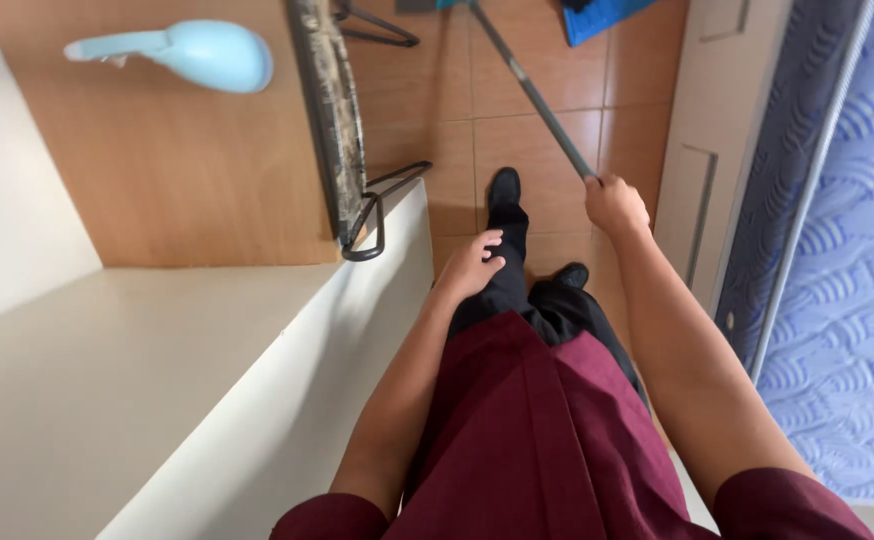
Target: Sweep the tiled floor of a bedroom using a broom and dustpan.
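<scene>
Right hand [614,205] closed around the top end of a long grey pole [532,95]. The pole slants up and left across the tiled floor [517,150] toward a blue head at the top edge, probably a mop [597,18], though it is cut off by the frame.

Left hand [472,265] empty, fingers loosely spread, hanging in front of the dark trousers [517,290], just right of the white table [137,380] edge.

Person stands with dark shoes on the tiles, maroon top below.

Wooden surface [177,170] at upper left carries a pale blue scoop-shaped object [197,52]. Black wire hanger [382,205] beside it. Blue patterned mattress [847,280] at right.
</scene>
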